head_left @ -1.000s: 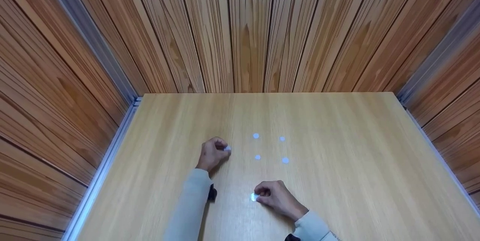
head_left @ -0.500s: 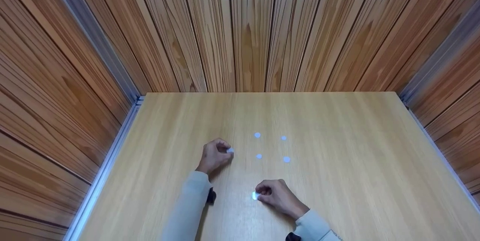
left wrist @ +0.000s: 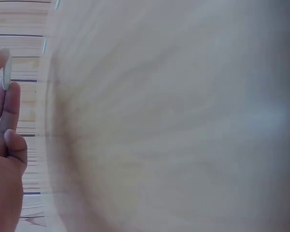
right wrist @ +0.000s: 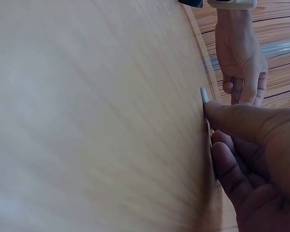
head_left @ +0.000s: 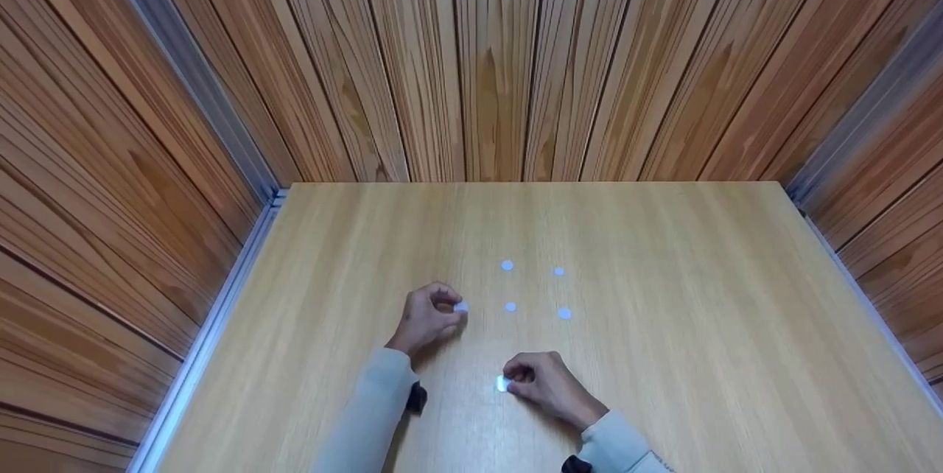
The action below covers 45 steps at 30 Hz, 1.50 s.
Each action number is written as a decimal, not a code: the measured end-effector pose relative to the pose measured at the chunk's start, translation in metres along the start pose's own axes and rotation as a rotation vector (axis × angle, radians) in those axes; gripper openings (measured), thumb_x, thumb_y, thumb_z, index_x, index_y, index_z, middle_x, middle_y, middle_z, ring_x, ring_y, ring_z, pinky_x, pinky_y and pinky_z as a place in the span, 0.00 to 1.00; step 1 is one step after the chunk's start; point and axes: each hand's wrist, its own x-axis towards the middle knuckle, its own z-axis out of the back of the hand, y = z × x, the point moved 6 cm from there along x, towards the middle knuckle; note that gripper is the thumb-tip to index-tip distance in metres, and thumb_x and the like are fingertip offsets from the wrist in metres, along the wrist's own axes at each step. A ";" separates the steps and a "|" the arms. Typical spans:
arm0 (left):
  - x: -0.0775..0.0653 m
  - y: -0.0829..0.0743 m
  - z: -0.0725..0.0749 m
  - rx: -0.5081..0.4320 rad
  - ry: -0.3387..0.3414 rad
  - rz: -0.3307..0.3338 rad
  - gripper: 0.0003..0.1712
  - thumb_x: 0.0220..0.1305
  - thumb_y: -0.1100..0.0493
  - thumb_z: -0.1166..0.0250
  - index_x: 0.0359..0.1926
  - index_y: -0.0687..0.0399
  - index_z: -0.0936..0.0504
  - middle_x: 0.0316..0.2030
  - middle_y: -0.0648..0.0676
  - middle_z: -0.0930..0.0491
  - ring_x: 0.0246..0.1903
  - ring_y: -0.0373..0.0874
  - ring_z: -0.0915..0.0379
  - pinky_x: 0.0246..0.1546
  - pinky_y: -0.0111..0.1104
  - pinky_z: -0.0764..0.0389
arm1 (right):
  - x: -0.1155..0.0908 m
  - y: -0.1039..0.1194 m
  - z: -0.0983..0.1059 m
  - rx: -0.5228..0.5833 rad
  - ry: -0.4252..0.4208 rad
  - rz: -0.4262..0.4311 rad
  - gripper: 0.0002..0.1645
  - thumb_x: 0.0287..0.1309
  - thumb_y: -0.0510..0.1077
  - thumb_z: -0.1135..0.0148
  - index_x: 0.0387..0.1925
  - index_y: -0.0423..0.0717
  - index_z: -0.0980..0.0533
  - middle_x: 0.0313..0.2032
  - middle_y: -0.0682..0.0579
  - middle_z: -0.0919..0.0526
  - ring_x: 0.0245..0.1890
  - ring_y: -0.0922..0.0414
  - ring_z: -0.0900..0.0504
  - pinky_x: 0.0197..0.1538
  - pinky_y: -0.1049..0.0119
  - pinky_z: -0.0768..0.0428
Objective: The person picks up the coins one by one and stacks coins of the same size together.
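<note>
My left hand (head_left: 429, 317) pinches a small white disc (head_left: 460, 306) between thumb and fingertips, over the table left of the other discs. The left wrist view shows this thin disc (left wrist: 7, 72) edge-on between the thumb and two fingers. Nearer the person, my right hand (head_left: 549, 384) holds a second white disc (head_left: 502, 383) low at the tabletop, its fingers curled. That disc (right wrist: 204, 94) pokes out past the thumb in the right wrist view. Several more white discs lie flat in two rows further back, among them one at the back left (head_left: 507, 265) and another at the front right (head_left: 564, 313).
The wooden table (head_left: 663, 237) meets plank-patterned walls (head_left: 493, 60) at the back and both sides. Metal rails (head_left: 214, 340) run along its side edges. A dark object (head_left: 417, 398) sits at the left sleeve's cuff, another (head_left: 575, 465) by the right.
My left hand has moved a little to the right and toward the person with its disc. The right hand stays in place with its own. The head view has shifted slightly.
</note>
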 end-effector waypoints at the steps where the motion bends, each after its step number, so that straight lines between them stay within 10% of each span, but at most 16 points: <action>1: -0.001 0.000 -0.001 0.002 0.004 -0.004 0.12 0.54 0.68 0.26 0.39 0.55 0.18 0.36 0.49 0.17 0.40 0.43 0.18 0.45 0.37 0.19 | 0.000 0.000 0.000 0.000 0.002 -0.001 0.07 0.57 0.35 0.30 0.38 0.44 0.15 0.33 0.55 0.15 0.32 0.64 0.21 0.36 0.71 0.24; 45: -0.057 -0.015 -0.043 -0.030 0.213 -0.129 0.10 0.53 0.64 0.23 0.37 0.54 0.15 0.35 0.45 0.14 0.38 0.40 0.20 0.43 0.32 0.22 | 0.001 0.000 0.001 -0.023 0.017 -0.013 0.06 0.58 0.35 0.31 0.39 0.43 0.16 0.32 0.57 0.16 0.31 0.64 0.22 0.36 0.71 0.24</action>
